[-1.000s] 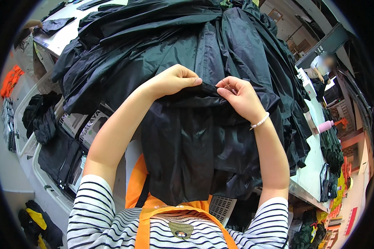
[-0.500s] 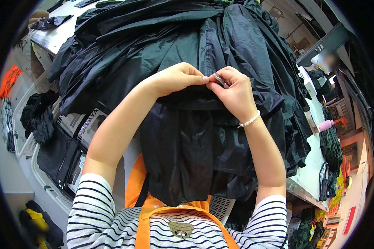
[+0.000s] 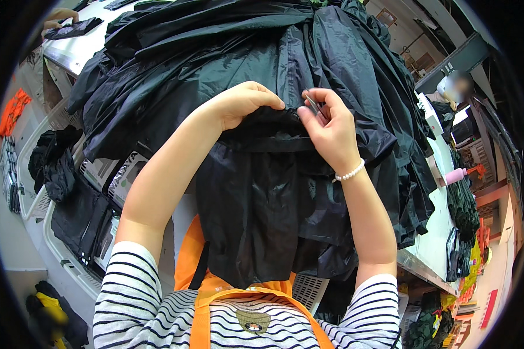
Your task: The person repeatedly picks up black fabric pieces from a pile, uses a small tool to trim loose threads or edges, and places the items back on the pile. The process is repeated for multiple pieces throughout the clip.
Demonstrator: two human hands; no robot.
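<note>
A large heap of shiny black garment fabric (image 3: 250, 192) spreads in front of me and hangs down toward my apron. My left hand (image 3: 241, 104) is closed in a pinch on the fabric's edge near the middle. Just right of it, a small gap away, my right hand (image 3: 330, 125) holds a small metal tool (image 3: 313, 104) that looks like thread snips. Its thin blades show between thumb and fingers; the rest is hidden in the palm.
White baskets (image 3: 70, 264) at the left hold dark clothing and printed packages. A white table (image 3: 439, 232) runs along the right, with a pink bottle (image 3: 455, 175) on it. Another person's hand (image 3: 61, 17) rests at the far left table. A person (image 3: 453, 87) is at the far right.
My hands have come apart: the right hand has drawn slightly right with its fingers more spread around the snips. My left hand has shifted a little to the left.
</note>
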